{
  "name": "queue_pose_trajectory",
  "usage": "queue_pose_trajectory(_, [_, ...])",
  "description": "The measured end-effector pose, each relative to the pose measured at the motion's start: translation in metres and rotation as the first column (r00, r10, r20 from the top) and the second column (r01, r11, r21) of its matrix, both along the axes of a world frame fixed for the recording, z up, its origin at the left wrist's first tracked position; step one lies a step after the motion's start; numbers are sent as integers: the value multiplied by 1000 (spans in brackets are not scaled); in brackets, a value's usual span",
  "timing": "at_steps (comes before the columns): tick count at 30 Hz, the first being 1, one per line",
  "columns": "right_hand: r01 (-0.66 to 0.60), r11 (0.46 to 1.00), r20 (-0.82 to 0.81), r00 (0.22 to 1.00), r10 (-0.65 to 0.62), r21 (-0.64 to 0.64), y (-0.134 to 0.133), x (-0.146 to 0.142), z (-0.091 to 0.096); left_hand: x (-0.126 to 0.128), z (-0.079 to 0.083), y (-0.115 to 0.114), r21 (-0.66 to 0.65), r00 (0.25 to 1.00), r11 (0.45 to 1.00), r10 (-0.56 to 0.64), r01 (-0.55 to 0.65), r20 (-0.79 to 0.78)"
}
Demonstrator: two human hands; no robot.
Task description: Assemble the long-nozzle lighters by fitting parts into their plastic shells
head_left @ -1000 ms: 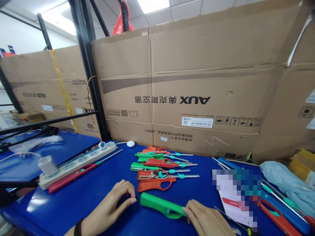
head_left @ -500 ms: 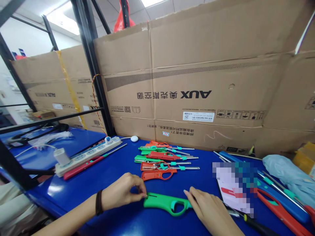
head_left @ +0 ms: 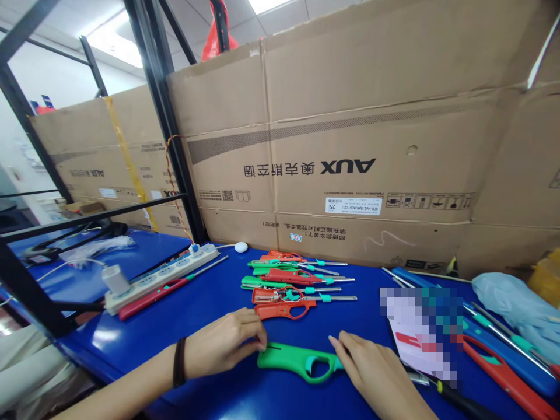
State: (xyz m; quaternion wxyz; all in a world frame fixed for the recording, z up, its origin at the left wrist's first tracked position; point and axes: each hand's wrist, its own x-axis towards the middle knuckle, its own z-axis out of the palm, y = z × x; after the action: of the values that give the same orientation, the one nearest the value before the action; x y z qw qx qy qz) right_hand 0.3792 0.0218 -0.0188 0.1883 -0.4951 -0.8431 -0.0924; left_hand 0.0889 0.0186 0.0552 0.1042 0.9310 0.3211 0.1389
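A green long-necked gas lighter (head_left: pixel 286 358) lies level over the blue table, its trigger loop toward the right. My left hand (head_left: pixel 225 345), with a dark band at the wrist, pinches the butt end of its handle between thumb and fingers. Over the neck just past the trigger, my right hand (head_left: pixel 371 366) is closed, hiding most of the metal tube; the tip shows beyond it. Behind the hands lies a row of opened lighters, among them an orange lighter half (head_left: pixel 286 310) and a red one (head_left: pixel 286 275), with inner parts showing.
A white power strip (head_left: pixel 153 284) and a red lighter (head_left: pixel 153 297) lie at left. To the right are a partly blurred phone-like object (head_left: pixel 415 335), a black-handled screwdriver (head_left: pixel 464 402), another red lighter (head_left: pixel 503 373) and a pale blue bag (head_left: pixel 516 303). Cardboard (head_left: pixel 306 140) walls the back.
The view has shifted very slightly. Both hands keep nearly the same hold on the green lighter, which has hardly moved.
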Motion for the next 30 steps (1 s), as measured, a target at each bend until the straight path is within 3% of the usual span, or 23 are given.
queue_pose_trajectory(5, [-33,996,-10,999,34,86,5,1,-7,3,-6,-5,98,999,995,-15,18,-34])
queue_pose_trajectory(10, [-48,997,-31,998,50,59,4,1,-6,2,-7,-8,183,993,981,-38,57,-109])
queue_pose_trajectory(14, [-21,999,-64,998,23,37,0,-4,6,-1,-12,-12,242,992,968,-47,74,-117])
queue_pose_trajectory(18, [73,996,-133,989,-67,42,0,5,29,-5,-23,-13,267,997,962,-39,54,-62])
queue_pose_trajectory(21, [219,975,-263,943,-204,28,-3,29,45,-8,-28,-12,227,999,973,-41,39,2])
queue_pose_trajectory(24, [306,952,-314,904,-289,3,-17,69,45,-10,-31,-12,152,998,988,-32,24,53])
queue_pose_trajectory(27, [326,946,-254,914,-316,-5,-40,120,21,-11,-32,-11,88,995,996,-21,13,93])
queue_pose_trajectory(30, [268,963,-193,946,-259,19,-61,165,-14,-12,-33,-9,26,991,1000,-8,4,131])
